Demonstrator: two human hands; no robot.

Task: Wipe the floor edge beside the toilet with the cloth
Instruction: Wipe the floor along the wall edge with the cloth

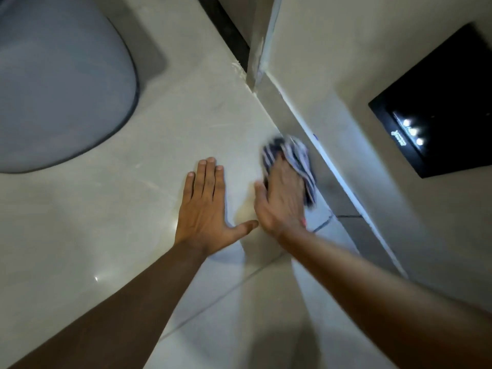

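Note:
A dark blue and white striped cloth (298, 158) lies bunched on the pale tiled floor, against the floor edge (269, 113) where the floor meets the wall. My right hand (279, 198) presses flat on the cloth, its fingertips hidden in the folds, and it looks blurred. My left hand (205, 203) rests flat on the floor just to its left, fingers together, thumb spread, holding nothing. The toilet (61, 83), grey-white and rounded, fills the upper left.
The wall (346, 75) rises on the right and carries a glossy black panel (439, 102) reflecting lights. A dark strip (223, 27) runs along the floor at the top. Grout lines (226, 288) cross the floor tiles near my forearms.

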